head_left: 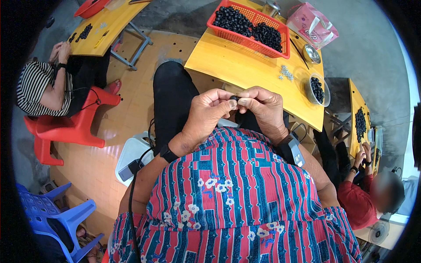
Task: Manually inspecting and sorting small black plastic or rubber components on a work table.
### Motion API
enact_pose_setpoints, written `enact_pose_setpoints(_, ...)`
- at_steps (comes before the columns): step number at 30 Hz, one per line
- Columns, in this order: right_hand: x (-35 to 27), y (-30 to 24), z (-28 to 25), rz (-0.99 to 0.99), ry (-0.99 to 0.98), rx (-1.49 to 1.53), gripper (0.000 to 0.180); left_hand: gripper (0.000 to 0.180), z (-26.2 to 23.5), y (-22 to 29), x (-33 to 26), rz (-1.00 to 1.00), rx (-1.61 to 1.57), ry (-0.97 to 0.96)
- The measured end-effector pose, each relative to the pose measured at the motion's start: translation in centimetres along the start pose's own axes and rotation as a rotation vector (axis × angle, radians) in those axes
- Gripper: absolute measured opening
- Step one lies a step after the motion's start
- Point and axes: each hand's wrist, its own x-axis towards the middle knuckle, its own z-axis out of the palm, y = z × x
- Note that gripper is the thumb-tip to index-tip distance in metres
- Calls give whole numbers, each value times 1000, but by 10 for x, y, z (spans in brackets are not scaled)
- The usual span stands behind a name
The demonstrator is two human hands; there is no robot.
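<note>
Above my lap, both hands meet fingertip to fingertip around a small round black part (234, 98). My left hand (205, 111) pinches it between thumb and forefinger. From the other side my right hand (265, 109) grips it the same way, its fingers curled. Most of the part is covered by the fingertips, so its exact kind does not show. Just beyond my hands is the yellow table (228, 61). A red basket (283, 50) with two heaps of black parts stands on it, and small silvery metal pieces (286, 72) lie loose toward the right.
A clear tub (324, 100) of black parts sits at the table's right edge, near a metal bowl (311, 53) and a pink bag (312, 26). Co-workers sit at other tables left and right. A red stool (70, 127) and a blue chair (61, 215) stand left.
</note>
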Motion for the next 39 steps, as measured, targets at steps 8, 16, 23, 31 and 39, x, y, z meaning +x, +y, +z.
enact_pose_setpoints(8,-1,3,-1,40,-1,101,14,18,-3,-3,2,-27,25,22)
enact_pose_setpoints(16,0,2,-5,53,-46,15,15,18,-3,0,1,-33,58,-8)
enact_pose_setpoints(23,3,4,-11,112,-93,42,14,17,-1,-4,0,-22,57,-17)
enact_pose_setpoints(31,6,8,-12,362,-181,535,18,17,1,1,-1,9,11,-33)
enact_pose_setpoints(39,4,3,-16,483,-333,503,27,17,1,-8,1,69,-11,-11)
